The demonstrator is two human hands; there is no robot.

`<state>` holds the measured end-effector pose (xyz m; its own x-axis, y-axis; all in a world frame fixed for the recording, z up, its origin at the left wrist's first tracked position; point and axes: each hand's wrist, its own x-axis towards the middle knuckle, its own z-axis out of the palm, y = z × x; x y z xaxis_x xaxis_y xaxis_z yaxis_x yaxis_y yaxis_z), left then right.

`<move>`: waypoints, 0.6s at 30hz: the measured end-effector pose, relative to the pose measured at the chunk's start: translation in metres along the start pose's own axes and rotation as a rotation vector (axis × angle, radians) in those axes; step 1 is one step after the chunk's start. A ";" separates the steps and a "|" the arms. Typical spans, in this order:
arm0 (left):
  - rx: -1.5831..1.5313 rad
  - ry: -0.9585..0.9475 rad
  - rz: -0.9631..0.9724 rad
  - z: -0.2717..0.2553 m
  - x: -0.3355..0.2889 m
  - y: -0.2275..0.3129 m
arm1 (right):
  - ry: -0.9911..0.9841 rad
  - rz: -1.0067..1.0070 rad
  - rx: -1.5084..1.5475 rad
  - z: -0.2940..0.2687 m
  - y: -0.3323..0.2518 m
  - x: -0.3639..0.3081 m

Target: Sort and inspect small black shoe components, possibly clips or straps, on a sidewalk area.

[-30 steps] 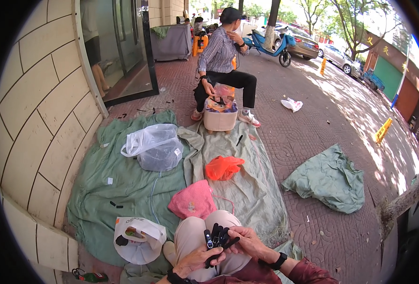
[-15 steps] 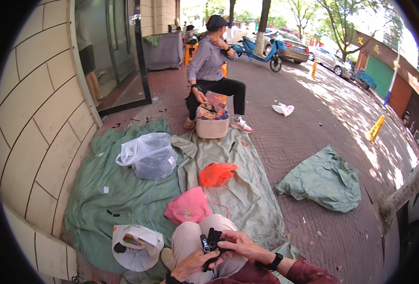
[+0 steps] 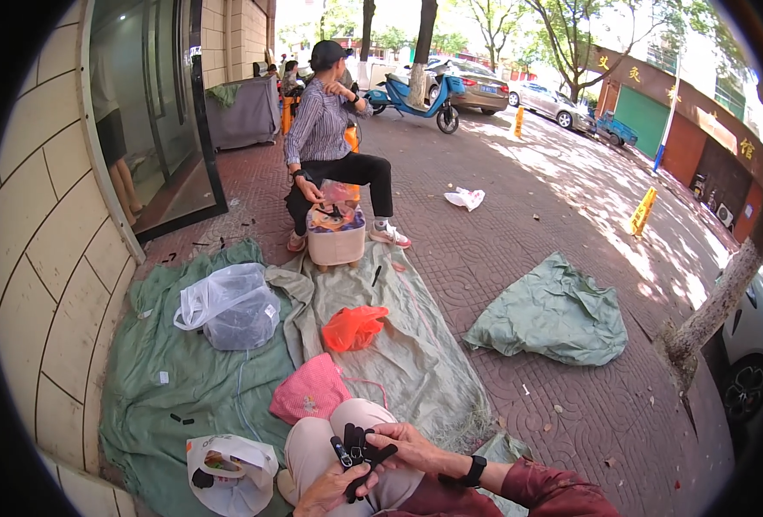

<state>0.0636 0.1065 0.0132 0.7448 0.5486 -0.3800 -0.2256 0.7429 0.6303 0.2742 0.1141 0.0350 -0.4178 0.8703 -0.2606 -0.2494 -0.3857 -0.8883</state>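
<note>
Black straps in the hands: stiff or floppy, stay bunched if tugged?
The black straps are probably fairly stiff, since their free ends stick out straight. They look thin, so likely light. Fanned at different angles, they may splay apart.

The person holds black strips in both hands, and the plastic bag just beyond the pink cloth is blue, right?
Not quite: the head view shows the plastic bag beyond the pink cloth is orange-red. The left hand and right hand do hold black strips.

The view swung right — more of a white car (image 3: pixel 756 332) showed. The black straps (image 3: pixel 356 438) — bunched a half-second earlier — fanned wider.
</note>
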 end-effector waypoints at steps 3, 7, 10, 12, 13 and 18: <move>0.007 0.007 0.000 -0.002 0.001 -0.002 | -0.001 0.011 0.033 -0.001 0.000 -0.002; 0.020 0.028 0.016 0.005 -0.001 0.004 | -0.029 0.002 0.051 0.002 -0.010 -0.008; 0.016 0.082 0.076 0.015 -0.004 0.009 | -0.120 -0.063 0.031 -0.005 -0.007 -0.007; -0.040 0.009 0.046 0.001 -0.003 0.004 | -0.176 -0.087 0.016 -0.005 -0.006 -0.005; -0.044 0.018 0.053 -0.004 -0.001 0.002 | -0.155 -0.070 -0.063 -0.004 -0.008 -0.006; -0.027 0.029 0.039 0.004 0.002 0.006 | -0.009 0.018 -0.108 0.003 -0.004 -0.002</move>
<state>0.0665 0.1106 0.0186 0.7167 0.5877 -0.3756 -0.2709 0.7308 0.6265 0.2734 0.1131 0.0397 -0.4291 0.8606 -0.2743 -0.1466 -0.3660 -0.9190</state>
